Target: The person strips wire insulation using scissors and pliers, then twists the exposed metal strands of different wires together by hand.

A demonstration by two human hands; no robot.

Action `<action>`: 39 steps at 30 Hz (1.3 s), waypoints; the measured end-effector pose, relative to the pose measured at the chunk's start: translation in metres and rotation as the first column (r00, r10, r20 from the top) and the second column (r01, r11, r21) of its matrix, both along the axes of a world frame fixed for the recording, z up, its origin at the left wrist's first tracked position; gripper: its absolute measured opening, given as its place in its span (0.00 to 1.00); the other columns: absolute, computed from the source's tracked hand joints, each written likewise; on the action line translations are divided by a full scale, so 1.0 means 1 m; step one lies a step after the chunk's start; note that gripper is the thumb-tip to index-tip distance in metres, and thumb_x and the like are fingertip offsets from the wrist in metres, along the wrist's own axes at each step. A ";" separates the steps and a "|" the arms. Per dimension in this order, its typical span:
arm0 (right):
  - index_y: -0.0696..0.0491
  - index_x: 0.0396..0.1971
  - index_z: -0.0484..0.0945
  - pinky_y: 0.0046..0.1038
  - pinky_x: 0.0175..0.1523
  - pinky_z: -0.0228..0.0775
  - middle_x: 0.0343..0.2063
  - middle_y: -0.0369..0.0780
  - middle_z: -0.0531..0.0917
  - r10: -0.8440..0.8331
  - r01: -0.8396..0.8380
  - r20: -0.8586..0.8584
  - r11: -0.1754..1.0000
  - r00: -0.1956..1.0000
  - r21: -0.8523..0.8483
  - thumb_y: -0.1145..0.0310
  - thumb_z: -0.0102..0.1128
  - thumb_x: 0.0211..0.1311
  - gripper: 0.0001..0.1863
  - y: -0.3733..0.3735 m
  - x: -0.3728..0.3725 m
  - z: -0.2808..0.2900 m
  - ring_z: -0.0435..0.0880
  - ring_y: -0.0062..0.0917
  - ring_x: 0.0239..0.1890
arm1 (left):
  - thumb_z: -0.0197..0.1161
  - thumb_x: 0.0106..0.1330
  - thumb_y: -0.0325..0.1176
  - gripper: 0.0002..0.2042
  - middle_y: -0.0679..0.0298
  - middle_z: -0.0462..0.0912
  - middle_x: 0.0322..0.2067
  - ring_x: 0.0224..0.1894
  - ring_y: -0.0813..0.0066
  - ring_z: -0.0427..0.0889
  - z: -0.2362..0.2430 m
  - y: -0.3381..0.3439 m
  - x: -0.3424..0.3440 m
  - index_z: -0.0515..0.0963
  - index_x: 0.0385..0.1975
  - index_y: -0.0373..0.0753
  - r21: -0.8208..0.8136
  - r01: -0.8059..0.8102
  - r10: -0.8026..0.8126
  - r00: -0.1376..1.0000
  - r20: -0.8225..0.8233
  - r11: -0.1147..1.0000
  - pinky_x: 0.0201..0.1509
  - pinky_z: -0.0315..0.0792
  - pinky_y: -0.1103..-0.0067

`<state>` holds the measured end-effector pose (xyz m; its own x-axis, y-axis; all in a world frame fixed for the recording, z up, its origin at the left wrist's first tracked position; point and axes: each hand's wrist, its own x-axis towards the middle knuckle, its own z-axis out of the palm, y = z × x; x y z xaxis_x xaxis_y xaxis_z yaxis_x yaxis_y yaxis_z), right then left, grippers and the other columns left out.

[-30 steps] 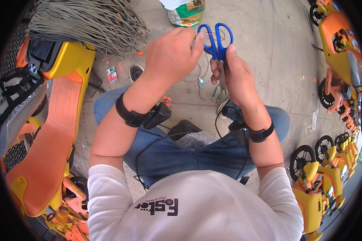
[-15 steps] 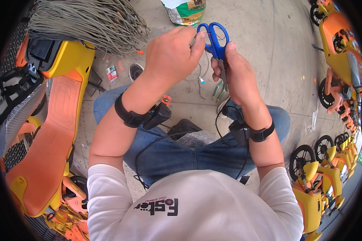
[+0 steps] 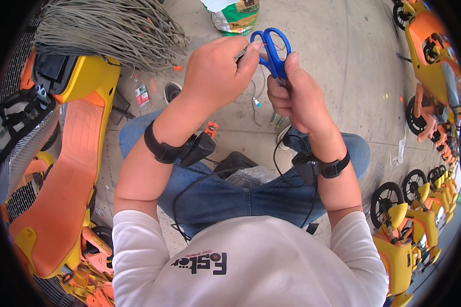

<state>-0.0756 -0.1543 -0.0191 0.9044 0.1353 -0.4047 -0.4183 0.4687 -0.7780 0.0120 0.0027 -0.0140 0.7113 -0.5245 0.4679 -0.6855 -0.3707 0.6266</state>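
My right hand [image 3: 303, 97] is wrapped round the blades of a pair of blue-handled scissors [image 3: 275, 64], so the finger loops point up and away from me. The blades are mostly hidden in its fingers. Close beside the loops, my left hand [image 3: 215, 71] is closed, thumb pressed to the forefinger, on a thin wire [image 3: 264, 44] with a reddish end. Most of what lies inside the left fist is hidden. Below the hands, on the floor, are loose wire pieces with a blue-and-white connector [image 3: 256, 102] and part of some green-handled pliers [image 3: 277, 118].
A large bundle of grey cables [image 3: 107, 33] lies far left, above a yellow-and-orange scooter [image 3: 79, 138]. A green-and-white bag [image 3: 235, 20] stands ahead. A plastic bottle [image 3: 141, 93] and an orange piece [image 3: 211, 128] lie on the floor. More scooters [image 3: 427, 41] line the right.
My right fingers have curled further round the scissors, covering the blade that showed below. The left hand has shifted only slightly and still pinches beside the loops.
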 end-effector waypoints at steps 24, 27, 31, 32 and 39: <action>0.50 0.46 0.70 0.17 0.20 0.48 0.16 0.29 0.63 -0.009 0.003 0.041 0.991 0.999 0.135 0.36 0.35 0.62 0.31 0.000 0.002 0.006 0.57 0.13 0.16 | 0.57 0.62 0.32 0.11 0.54 0.71 0.17 0.19 0.59 0.70 0.002 0.000 -0.003 0.73 0.22 0.32 -0.005 0.111 -0.111 0.994 0.006 0.994 0.23 0.63 0.73; 0.49 0.46 0.70 0.17 0.19 0.46 0.17 0.29 0.63 0.013 -0.022 0.043 0.980 0.999 0.196 0.36 0.35 0.63 0.31 -0.002 0.001 0.003 0.57 0.13 0.17 | 0.57 0.62 0.33 0.11 0.54 0.70 0.17 0.19 0.58 0.70 0.000 -0.001 -0.003 0.73 0.21 0.32 -0.008 0.115 -0.115 0.993 0.009 0.993 0.23 0.63 0.72; 0.49 0.45 0.69 0.16 0.19 0.45 0.17 0.29 0.63 -0.030 0.021 0.054 0.987 0.998 0.162 0.37 0.37 0.63 0.30 0.004 0.000 0.004 0.55 0.12 0.16 | 0.57 0.62 0.33 0.11 0.54 0.70 0.17 0.19 0.58 0.69 0.001 -0.001 -0.003 0.73 0.22 0.32 -0.029 0.114 -0.114 0.993 0.013 0.993 0.23 0.63 0.72; 0.49 0.44 0.69 0.15 0.18 0.44 0.17 0.29 0.63 -0.073 0.065 0.063 0.991 0.995 0.116 0.38 0.38 0.63 0.29 0.006 -0.001 0.005 0.55 0.12 0.15 | 0.57 0.62 0.33 0.11 0.54 0.70 0.17 0.19 0.58 0.69 0.001 -0.001 -0.003 0.73 0.22 0.32 -0.034 0.119 -0.119 0.993 0.017 0.992 0.23 0.63 0.72; 0.46 0.38 0.69 0.15 0.17 0.43 0.17 0.29 0.64 -0.044 0.034 0.047 0.980 0.998 0.196 0.39 0.42 0.62 0.24 0.004 -0.001 0.008 0.55 0.11 0.15 | 0.57 0.62 0.33 0.10 0.55 0.73 0.19 0.20 0.59 0.71 0.001 -0.001 -0.005 0.74 0.23 0.33 -0.048 0.146 -0.145 0.989 0.020 0.988 0.23 0.64 0.73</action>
<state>-0.0769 -0.1504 -0.0110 0.9290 0.1717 -0.3277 -0.3594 0.6288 -0.6895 0.0072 0.0015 -0.0131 0.6211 -0.5978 0.5069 -0.7402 -0.2349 0.6300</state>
